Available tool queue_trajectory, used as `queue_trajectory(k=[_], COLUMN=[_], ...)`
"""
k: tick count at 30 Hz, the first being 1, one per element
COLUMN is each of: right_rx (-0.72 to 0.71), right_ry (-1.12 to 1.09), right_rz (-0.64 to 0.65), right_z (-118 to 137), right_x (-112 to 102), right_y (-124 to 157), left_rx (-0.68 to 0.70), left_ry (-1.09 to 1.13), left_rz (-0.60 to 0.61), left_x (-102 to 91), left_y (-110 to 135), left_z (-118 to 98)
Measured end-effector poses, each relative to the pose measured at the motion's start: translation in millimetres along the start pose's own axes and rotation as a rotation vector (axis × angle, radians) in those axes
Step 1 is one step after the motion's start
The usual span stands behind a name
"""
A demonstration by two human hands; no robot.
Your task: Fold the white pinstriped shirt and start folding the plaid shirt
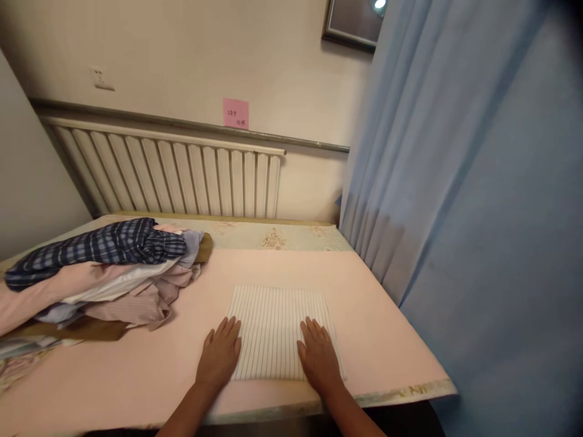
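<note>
A white garment with thin dark stripes [271, 334] lies folded into a flat rectangle on the pink cloth [368, 340] in front of me. My left hand [221, 352] rests at its left edge, palm down, fingers stretched out, with the fingertips on the fabric. On its right side my right hand [319, 355] lies flat, fingers extended. Neither hand grips anything. Which kind of garment it is I cannot tell from the folded shape.
A heap of loose clothes [155, 297] lies at the left, a dark plaid shirt [109, 243] on top. A white radiator [195, 176] stands behind the far edge. A blue curtain [455, 182] hangs along the right. A pink note [235, 113] is on the wall.
</note>
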State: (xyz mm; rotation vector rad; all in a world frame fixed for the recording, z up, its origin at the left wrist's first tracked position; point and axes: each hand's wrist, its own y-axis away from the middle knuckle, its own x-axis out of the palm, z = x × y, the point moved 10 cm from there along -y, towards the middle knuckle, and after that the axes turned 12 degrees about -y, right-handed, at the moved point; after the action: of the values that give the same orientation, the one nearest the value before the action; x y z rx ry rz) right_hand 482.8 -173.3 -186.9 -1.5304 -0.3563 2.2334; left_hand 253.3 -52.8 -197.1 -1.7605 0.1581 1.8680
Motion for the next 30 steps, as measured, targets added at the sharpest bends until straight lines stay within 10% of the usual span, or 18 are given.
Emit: queue_trajectory(k=[5, 13, 30], right_rx=[-0.005, 0.000, -0.013], right_ry=[-0.009, 0.005, -0.005], right_rz=[-0.004, -0.002, -0.004], right_z=[-0.6, -1.0, 1.2], right_x=[1.8, 1.7, -1.7], right_y=[-0.5, -2.6, -2.9], left_rx=[-0.063, 0.232, 0.110], left_ry=[-0.040, 0.091, 0.105], left_rz=[-0.013, -0.031, 0.035], left_x=[-20.6, -15.0, 9.8], left_y=[-18.2, -29.7, -45.0], left_z=[-29.3, -127.4, -71.6])
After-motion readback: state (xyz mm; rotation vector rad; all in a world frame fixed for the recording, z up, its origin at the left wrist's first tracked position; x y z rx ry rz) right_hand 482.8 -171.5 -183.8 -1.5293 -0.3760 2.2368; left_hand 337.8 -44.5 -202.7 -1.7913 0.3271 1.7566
